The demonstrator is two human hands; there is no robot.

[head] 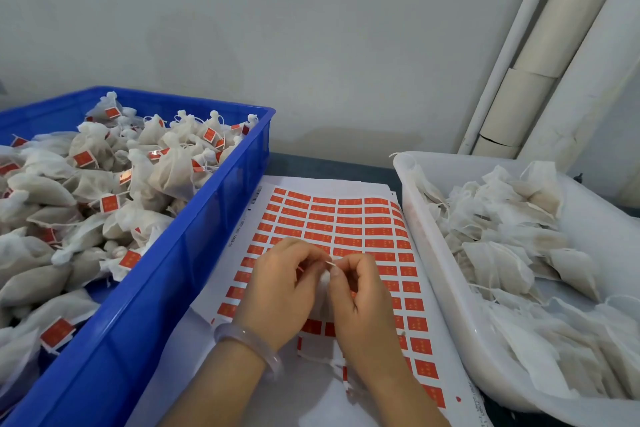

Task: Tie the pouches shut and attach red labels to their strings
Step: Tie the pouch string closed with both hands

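My left hand (280, 291) and my right hand (362, 302) meet over the sheet of red labels (346, 222). Both pinch a thin white string (330, 263) between their fingertips. A small white pouch (322, 291) hangs between the palms, mostly hidden by the hands. A sliver of red shows by my left fingers; I cannot tell if it is a label on the string. Its loose end lies on the paper below my right wrist (329, 360).
A blue crate (194, 253) on the left holds several tied pouches with red labels. A white tray (450, 291) on the right holds several unlabelled pouches. Wall and pipes stand behind. A pale bangle (249, 343) is on my left wrist.
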